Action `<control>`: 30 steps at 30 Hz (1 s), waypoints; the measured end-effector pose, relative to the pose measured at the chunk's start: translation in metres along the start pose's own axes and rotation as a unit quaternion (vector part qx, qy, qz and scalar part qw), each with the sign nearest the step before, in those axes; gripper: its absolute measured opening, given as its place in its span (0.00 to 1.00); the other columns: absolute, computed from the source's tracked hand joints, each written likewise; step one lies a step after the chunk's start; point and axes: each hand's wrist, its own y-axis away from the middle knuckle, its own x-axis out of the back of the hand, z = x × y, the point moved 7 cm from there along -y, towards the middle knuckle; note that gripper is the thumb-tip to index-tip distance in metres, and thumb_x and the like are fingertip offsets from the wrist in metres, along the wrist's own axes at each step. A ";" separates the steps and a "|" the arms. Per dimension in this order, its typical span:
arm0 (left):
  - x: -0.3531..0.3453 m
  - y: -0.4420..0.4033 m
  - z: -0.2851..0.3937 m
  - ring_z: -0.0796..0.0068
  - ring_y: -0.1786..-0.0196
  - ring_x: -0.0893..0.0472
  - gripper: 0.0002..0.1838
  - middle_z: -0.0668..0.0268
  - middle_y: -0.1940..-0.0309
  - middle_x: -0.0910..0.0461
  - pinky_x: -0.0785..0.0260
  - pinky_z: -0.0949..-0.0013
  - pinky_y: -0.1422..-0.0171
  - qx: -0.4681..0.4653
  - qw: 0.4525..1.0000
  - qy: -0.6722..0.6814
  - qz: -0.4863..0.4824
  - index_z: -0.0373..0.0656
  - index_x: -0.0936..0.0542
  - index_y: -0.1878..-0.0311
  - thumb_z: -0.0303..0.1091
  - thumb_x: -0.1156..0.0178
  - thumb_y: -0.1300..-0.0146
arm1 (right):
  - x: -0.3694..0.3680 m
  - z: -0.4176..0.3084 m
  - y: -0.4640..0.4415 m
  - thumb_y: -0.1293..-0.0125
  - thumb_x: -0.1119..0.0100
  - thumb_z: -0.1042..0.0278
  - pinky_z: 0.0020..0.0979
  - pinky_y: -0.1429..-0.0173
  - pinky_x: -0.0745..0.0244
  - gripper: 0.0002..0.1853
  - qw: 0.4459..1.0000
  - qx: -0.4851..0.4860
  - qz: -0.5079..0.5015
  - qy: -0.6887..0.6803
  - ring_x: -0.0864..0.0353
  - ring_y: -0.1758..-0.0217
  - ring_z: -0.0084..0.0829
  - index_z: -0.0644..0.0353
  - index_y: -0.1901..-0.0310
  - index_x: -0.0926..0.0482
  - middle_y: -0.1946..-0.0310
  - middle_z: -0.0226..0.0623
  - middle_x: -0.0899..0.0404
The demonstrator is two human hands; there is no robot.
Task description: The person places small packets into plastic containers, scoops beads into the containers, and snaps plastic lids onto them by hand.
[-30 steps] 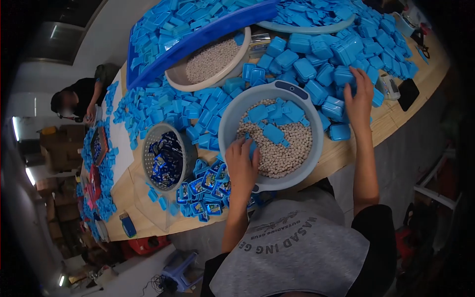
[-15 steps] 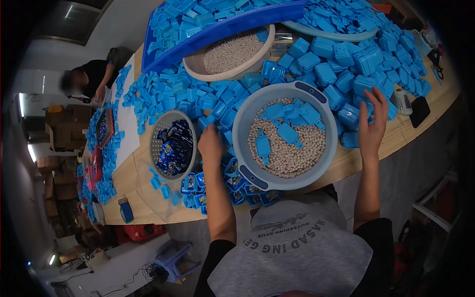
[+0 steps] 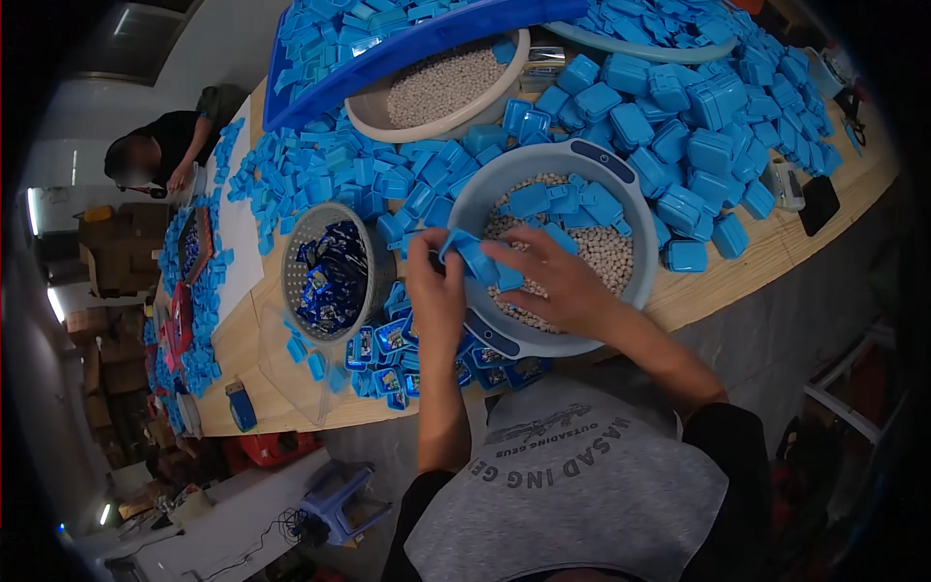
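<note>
Gripping blue box [image 3: 471, 254] in left hand [image 3: 435, 283]; touching it with right hand [image 3: 561, 287], can't tell if grasping; keep level over nine o'clock side of tub [image 3: 475, 201]; press lightly.

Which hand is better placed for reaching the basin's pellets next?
Probably the right hand: it extends over the basin and pellets. The left hand is beside the rim, holding a blue piece, which the right also seems to touch.

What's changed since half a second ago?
Right hand swung left from beside the blue boxes to over the grey basin. Left hand shifted right from beside the basket toward the basin's rim, a blue piece now visible in its grip. Basket and basin stayed put.
</note>
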 end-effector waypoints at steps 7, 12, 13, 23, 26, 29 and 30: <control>-0.003 0.017 -0.001 0.79 0.69 0.30 0.08 0.64 0.65 0.31 0.37 0.77 0.68 -0.021 0.986 0.156 0.051 0.38 0.30 0.57 0.22 0.50 0.40 | 0.004 -0.006 0.014 0.47 0.38 0.73 0.31 0.60 0.27 0.21 0.992 0.120 0.039 0.022 0.26 0.60 0.36 0.55 0.50 0.29 0.54 0.40 0.33; -0.007 0.024 0.034 0.72 0.72 0.28 0.14 0.61 0.63 0.31 0.36 0.72 0.71 -0.112 0.988 -0.070 0.074 0.39 0.27 0.56 0.18 0.45 0.48 | -0.002 -0.002 0.012 0.45 0.41 0.76 0.32 0.60 0.27 0.17 0.999 -0.003 0.044 -0.024 0.25 0.60 0.39 0.57 0.53 0.28 0.57 0.40 0.29; -0.008 0.024 0.034 0.70 0.73 0.28 0.16 0.60 0.62 0.31 0.35 0.71 0.72 -0.134 0.986 -0.051 0.082 0.40 0.27 0.56 0.18 0.43 0.50 | -0.002 -0.001 0.011 0.45 0.42 0.76 0.32 0.60 0.27 0.16 0.998 -0.015 0.056 -0.008 0.25 0.60 0.39 0.57 0.53 0.28 0.58 0.40 0.29; 0.021 -0.006 -0.033 0.72 0.69 0.29 0.14 0.58 0.54 0.33 0.35 0.71 0.66 0.040 0.991 -0.037 0.119 0.37 0.29 0.50 0.23 0.48 0.40 | 0.025 0.042 0.033 0.48 0.45 0.81 0.32 0.61 0.29 0.13 0.986 -0.151 -0.009 0.073 0.25 0.61 0.34 0.60 0.59 0.28 0.67 0.38 0.27; 0.025 -0.006 -0.033 0.69 0.61 0.29 0.17 0.56 0.48 0.37 0.34 0.68 0.59 0.039 0.988 -0.063 0.138 0.38 0.31 0.46 0.26 0.48 0.39 | 0.014 0.050 0.040 0.50 0.47 0.80 0.38 0.63 0.30 0.12 0.951 -0.087 -0.052 0.292 0.26 0.62 0.40 0.60 0.61 0.30 0.66 0.41 0.29; 0.020 0.001 -0.021 0.63 0.53 0.30 0.19 0.54 0.44 0.42 0.35 0.64 0.52 -0.009 0.988 -0.075 0.133 0.39 0.33 0.43 0.27 0.48 0.38 | -0.007 0.046 0.040 0.51 0.47 0.79 0.39 0.62 0.30 0.12 0.940 -0.064 -0.100 0.320 0.27 0.61 0.42 0.60 0.62 0.31 0.64 0.42 0.31; 0.018 0.006 -0.019 0.61 0.50 0.31 0.19 0.53 0.43 0.43 0.35 0.63 0.50 -0.024 0.989 -0.073 0.129 0.40 0.33 0.43 0.28 0.47 0.38 | -0.012 0.043 0.041 0.50 0.46 0.79 0.39 0.61 0.30 0.13 0.953 -0.062 -0.134 0.265 0.27 0.61 0.43 0.60 0.61 0.31 0.62 0.43 0.31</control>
